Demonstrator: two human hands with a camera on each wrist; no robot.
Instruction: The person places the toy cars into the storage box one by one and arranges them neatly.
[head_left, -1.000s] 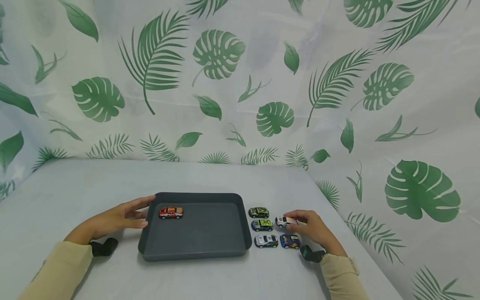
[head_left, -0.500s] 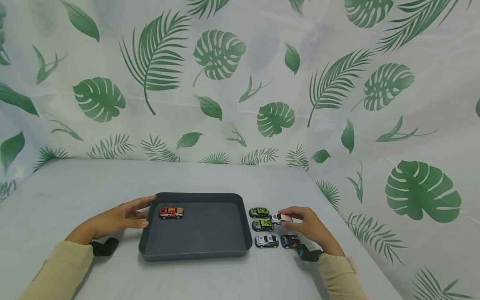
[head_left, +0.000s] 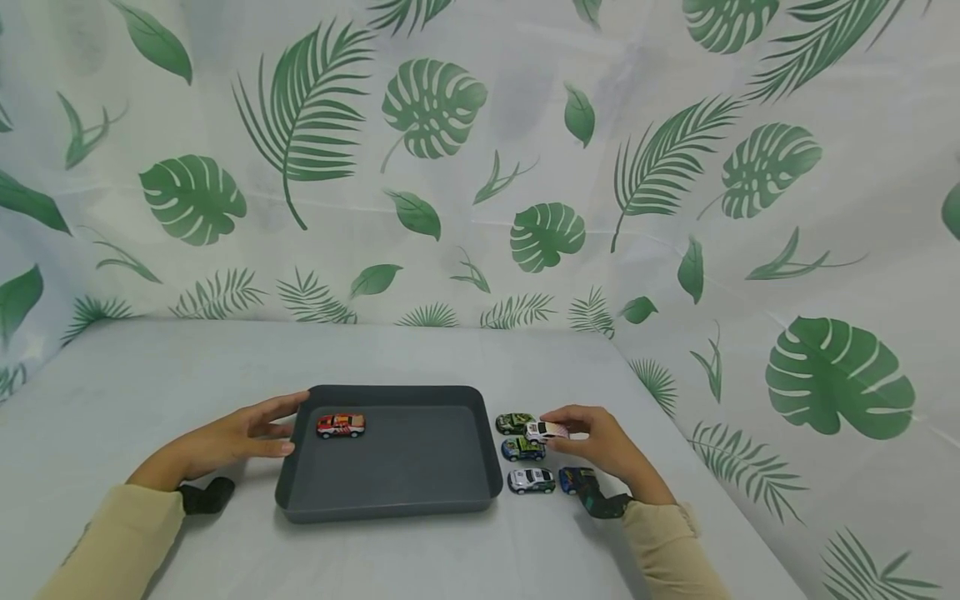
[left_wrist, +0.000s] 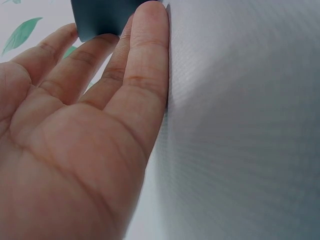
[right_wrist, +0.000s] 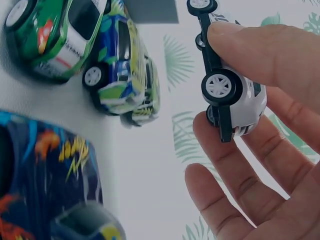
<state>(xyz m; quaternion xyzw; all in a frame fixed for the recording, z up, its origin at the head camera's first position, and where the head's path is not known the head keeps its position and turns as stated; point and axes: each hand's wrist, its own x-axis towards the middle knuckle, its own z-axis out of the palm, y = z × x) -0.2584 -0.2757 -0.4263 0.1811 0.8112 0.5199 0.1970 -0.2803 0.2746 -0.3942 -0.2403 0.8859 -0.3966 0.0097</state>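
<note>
My right hand (head_left: 597, 437) pinches a white toy car (head_left: 546, 432) between thumb and fingers, close over the parked toy cars. In the right wrist view the white car (right_wrist: 235, 95) is tipped on its side, wheels and black underside showing. My left hand (head_left: 228, 435) rests with fingers extended at the left wall of a dark grey tray (head_left: 397, 506); in the left wrist view its fingertips meet the tray's corner (left_wrist: 102, 17). Inside the tray, a red toy car (head_left: 341, 426) sits near the upper left.
Right of the tray stand a camouflage-green toy car (head_left: 513, 423), a blue-and-lime one (head_left: 522, 450) and a silver one (head_left: 531, 481). A dark blue toy car (head_left: 576, 480) is partly covered by the right wrist camera. A leaf-print curtain (head_left: 450, 183) hangs behind the white table (head_left: 375, 562).
The right hand has lifted the white car off the table and carried it left toward the green cars. The left hand and tray keep their places.
</note>
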